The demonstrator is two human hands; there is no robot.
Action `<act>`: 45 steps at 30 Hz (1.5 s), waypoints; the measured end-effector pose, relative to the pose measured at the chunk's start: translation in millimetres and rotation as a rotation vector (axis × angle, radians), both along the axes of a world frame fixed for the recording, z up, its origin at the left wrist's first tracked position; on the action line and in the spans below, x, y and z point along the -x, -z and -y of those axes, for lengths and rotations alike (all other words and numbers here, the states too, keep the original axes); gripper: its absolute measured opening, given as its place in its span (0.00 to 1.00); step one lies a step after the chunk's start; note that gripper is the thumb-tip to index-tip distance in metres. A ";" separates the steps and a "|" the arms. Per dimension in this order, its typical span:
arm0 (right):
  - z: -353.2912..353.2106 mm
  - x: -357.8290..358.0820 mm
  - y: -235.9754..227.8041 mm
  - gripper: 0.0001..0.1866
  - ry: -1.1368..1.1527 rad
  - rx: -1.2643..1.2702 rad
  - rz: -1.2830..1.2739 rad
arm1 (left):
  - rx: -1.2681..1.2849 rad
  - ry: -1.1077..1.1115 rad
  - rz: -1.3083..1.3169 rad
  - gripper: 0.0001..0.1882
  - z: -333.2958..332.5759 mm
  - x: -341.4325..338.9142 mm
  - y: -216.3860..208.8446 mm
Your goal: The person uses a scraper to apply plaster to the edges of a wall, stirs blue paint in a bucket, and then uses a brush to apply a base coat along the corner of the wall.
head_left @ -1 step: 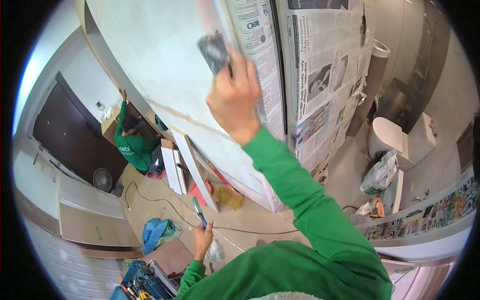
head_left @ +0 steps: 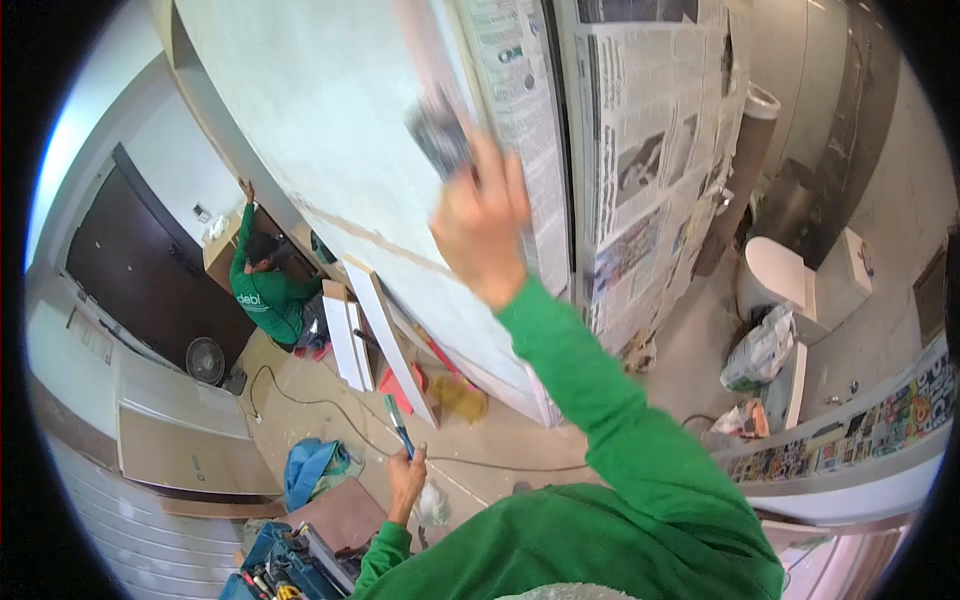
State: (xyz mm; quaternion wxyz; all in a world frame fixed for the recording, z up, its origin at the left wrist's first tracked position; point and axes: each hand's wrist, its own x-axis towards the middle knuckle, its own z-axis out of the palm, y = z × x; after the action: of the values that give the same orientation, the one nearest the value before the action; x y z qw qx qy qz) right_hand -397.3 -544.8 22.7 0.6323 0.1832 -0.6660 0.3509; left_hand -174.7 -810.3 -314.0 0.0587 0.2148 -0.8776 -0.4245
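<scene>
My right hand (head_left: 485,230) is closed around a putty knife (head_left: 437,135), its dark, broad blade laid against the white wall panel (head_left: 330,130). Motion blurs both the blade and my fingers. A pinkish band (head_left: 420,40) runs up the panel above the blade, close to the newspaper-covered edge. Lower down, my left hand (head_left: 406,480) grips a slim tool by its blue handle (head_left: 405,438); the flat greenish-grey end points up and away from me, and its exact kind is unclear.
Newspaper sheets (head_left: 640,130) cover the frame to the right. White boards (head_left: 385,330) lean by the wall's foot, near a red dustpan (head_left: 402,385). A cable (head_left: 500,465) crosses the floor. A toolbox (head_left: 275,560) sits lower left. Another person in green (head_left: 270,295) crouches by the door.
My right hand and the putty knife have moved slightly down and to the right along the panel. My left hand stays in place with its tool.
</scene>
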 end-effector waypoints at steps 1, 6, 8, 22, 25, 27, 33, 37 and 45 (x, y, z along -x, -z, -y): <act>-0.9 3.9 38.3 0.12 0.026 0.033 0.013 | 0.049 -0.008 -0.031 0.22 -7.8 6.8 -8.6; -0.9 7.6 54.7 0.10 -0.063 0.047 -0.065 | -0.044 -0.053 0.013 0.22 2.5 -4.2 8.1; 1.3 17.1 -55.0 0.05 0.017 0.048 -0.224 | -0.040 -0.026 -0.005 0.22 2.0 5.5 16.0; 1.9 20.4 -197.9 0.11 0.060 -0.033 -0.161 | -0.111 -0.002 -0.113 0.21 -7.3 40.1 -11.6; -6.2 23.7 -212.6 0.13 0.090 -0.043 -0.194 | -0.122 0.016 -0.063 0.22 -17.2 45.6 -25.7; 12.0 26.5 -141.7 0.15 0.135 -0.003 -0.279 | -0.146 -0.006 -0.109 0.22 -10.2 34.0 -21.7; 8.7 26.3 -187.0 0.05 0.027 -0.007 -0.353 | -0.121 -0.058 -0.154 0.19 -7.6 13.3 -23.5; -7.9 22.8 -310.3 0.06 0.103 -0.056 -0.332 | -0.075 -0.045 -0.186 0.19 7.9 50.2 20.2; 19.7 25.2 -227.4 0.11 0.063 -0.042 -0.329 | -0.136 -0.115 -0.130 0.24 -7.6 1.3 -5.5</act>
State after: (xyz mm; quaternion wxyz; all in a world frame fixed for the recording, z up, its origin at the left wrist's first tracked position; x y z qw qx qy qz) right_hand -422.4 -564.6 250.1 0.7395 0.2301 -0.5661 0.2822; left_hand -176.0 -802.8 -308.5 0.1249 0.2404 -0.8273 -0.4922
